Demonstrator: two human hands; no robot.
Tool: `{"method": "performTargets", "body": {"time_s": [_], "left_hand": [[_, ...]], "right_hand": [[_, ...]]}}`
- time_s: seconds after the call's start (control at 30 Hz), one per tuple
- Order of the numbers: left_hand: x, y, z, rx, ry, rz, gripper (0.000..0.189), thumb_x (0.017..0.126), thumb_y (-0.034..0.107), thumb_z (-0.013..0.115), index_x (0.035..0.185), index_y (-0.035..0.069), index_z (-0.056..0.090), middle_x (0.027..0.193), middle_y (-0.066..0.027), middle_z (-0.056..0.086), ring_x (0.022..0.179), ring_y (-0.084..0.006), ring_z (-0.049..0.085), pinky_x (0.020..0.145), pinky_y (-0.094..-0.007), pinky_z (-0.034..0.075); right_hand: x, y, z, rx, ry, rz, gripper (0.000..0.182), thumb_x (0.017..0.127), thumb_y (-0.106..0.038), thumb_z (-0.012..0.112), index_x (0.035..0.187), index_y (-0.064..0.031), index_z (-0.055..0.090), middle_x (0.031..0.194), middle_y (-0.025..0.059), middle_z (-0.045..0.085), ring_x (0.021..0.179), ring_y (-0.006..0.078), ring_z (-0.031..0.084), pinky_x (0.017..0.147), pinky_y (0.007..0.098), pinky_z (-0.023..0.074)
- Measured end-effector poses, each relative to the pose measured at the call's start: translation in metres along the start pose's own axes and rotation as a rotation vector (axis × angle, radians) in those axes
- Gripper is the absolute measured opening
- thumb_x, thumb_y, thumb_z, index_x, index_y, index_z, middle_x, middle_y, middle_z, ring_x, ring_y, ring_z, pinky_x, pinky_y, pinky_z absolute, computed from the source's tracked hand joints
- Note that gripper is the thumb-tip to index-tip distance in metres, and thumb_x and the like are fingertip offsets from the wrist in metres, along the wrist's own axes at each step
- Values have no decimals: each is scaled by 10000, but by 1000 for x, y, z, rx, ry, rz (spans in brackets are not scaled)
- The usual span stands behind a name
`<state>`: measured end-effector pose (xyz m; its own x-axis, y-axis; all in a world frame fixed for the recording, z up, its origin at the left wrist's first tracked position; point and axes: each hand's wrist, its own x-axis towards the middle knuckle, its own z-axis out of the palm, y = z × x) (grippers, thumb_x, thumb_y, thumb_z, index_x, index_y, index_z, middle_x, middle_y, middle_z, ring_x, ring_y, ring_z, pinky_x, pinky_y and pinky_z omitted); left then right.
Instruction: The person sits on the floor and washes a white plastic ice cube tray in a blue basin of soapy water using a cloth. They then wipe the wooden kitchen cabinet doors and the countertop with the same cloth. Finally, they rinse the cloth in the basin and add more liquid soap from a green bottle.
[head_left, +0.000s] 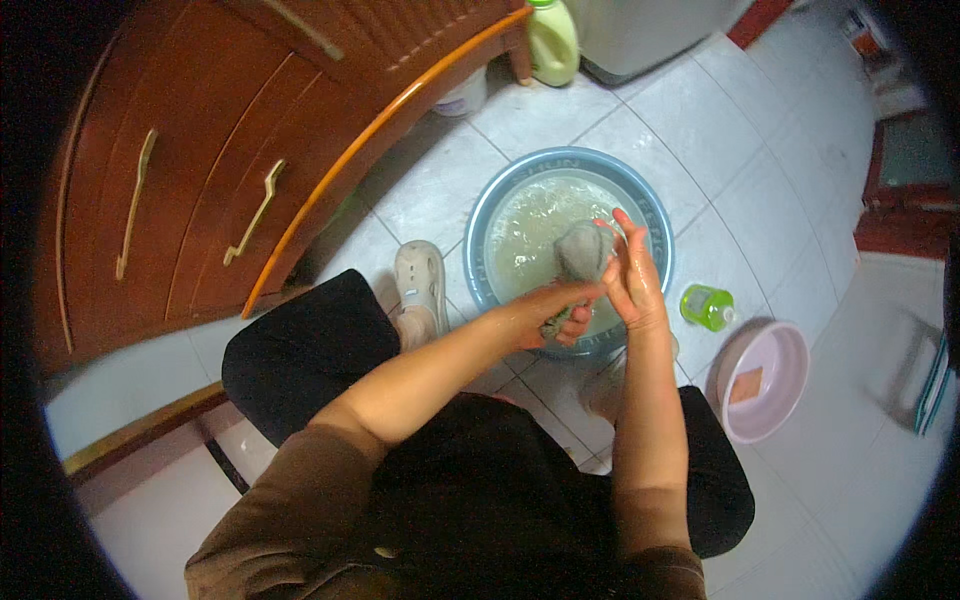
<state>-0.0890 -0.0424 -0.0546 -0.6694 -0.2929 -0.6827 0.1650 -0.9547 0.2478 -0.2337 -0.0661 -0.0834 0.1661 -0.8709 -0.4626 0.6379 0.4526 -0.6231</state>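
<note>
A round blue plastic basin (480, 225) holds cloudy, sudsy water and stands on the tiled floor before me. Over its near right part, my left hand (562, 315) is closed around a wet grey cloth (583, 251), whose rounded bulk bulges above the fist while a crumpled end shows below it. Beside it, my right hand (634, 277) is wet, with its fingers spread and pointing away from me; its palm side is against or very near the cloth. Whether the right fingers touch the cloth is partly hidden.
Right of the basin are a bottle of green liquid (707, 307) and a pink basin (801, 375) with an orange-brown piece inside. A pale green jug (553, 45) stands beyond, near a wooden cabinet (187, 172). My clog (420, 274) is close to the basin's left side.
</note>
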Motion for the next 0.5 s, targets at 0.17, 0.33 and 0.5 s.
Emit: {"method": "performTargets", "body": {"time_s": [0.17, 0.33, 0.5], "left_hand": [[-21, -21, 59, -954, -683, -23, 203, 879, 299, 463, 852, 97, 466, 558, 16, 408, 400, -75, 347, 352, -214, 264], [-56, -10, 72, -974, -877, -20, 212, 881, 300, 446, 905, 91, 429, 574, 3, 414, 375, -94, 349, 343, -211, 267], [-92, 21, 83, -623, -785, -109, 190, 885, 276, 424, 908, 87, 414, 565, 8, 401, 368, -80, 355, 336, -206, 281]], "right_hand": [[-20, 24, 44, 780, -475, -64, 753, 758, -549, 539, 1340, -176, 240, 1332, 138, 292, 1155, 352, 372, 834, 460, 414], [-27, -21, 94, 1083, -889, -262, 623, 833, -352, 536, 1341, -153, 235, 1068, 128, 457, 804, 241, 499, 652, 370, 438], [-48, -76, 113, 583, -856, -132, 271, 926, -244, 371, 1132, -72, 411, 685, 0, 426, 450, 49, 365, 445, 205, 339]]}}
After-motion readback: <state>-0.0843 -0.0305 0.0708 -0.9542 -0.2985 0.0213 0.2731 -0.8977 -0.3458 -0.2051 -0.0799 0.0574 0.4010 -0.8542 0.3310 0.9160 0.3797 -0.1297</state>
